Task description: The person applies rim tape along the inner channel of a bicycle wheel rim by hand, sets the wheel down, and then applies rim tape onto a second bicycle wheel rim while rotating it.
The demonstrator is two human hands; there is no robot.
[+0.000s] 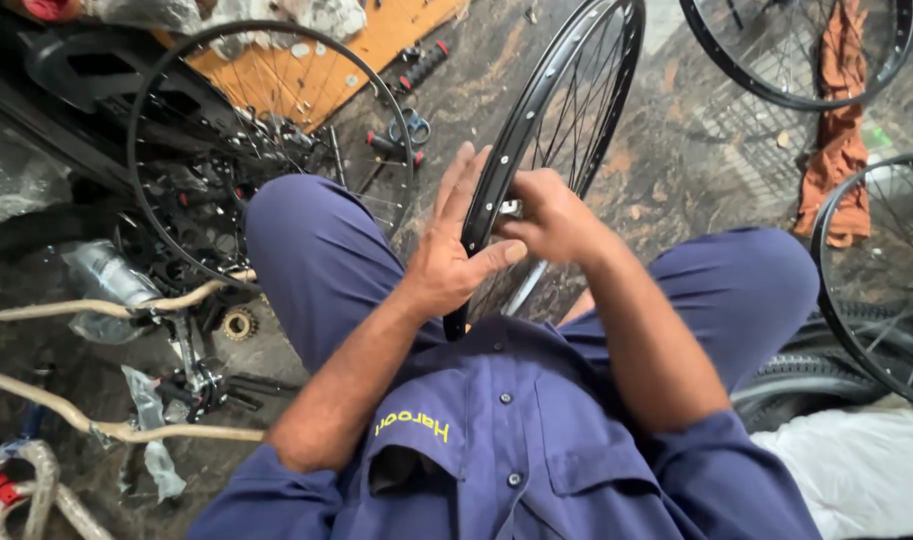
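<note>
A black spoked bicycle rim (577, 90) stands upright between my knees, its lower edge hidden behind my hands. My left hand (457, 250) lies flat against the rim's left side, fingers spread upward and thumb hooked across the rim. My right hand (552, 215) is curled on the rim's inner edge, fingertips pinching a small silver tool or spoke nipple (510, 208); I cannot tell which. I sit in blue work clothes, both knees raised.
Another spoked wheel (267, 150) lies on the floor at left, over dark parts. Handlebars (117, 305) and a sprocket (239, 323) lie nearer. Pliers (409, 128) rest beyond my knee. More rims (877, 270) and an orange rag (837, 140) are at right.
</note>
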